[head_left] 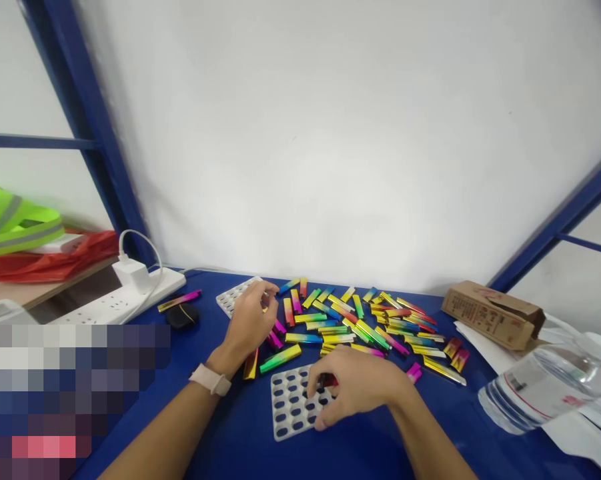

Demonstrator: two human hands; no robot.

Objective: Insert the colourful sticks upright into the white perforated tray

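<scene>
My right hand [353, 380] is bent over a white tray with rows of oval holes [280, 417], its fingertips at the tray's right part. A dark red shiny piece [329, 379] shows between its fingers, mostly hidden by them. Farther off on the left, my left hand [256, 310] has its fingers curled in beside a second white holed tray [227, 299]. What those fingers hold, if anything, is hard to make out. Around and beyond both hands lie many loose, shiny, rainbow-coloured metallic sleeves [307, 339], scattered on the blue table.
On the left are a white power strip [170, 283] with a plugged-in charger [133, 275], a black pouch-like object [182, 317] and one lone sleeve [179, 301]. A cardboard box [490, 313] and a large clear bottle [535, 387] stand right. A white wall [320, 167] rises behind.
</scene>
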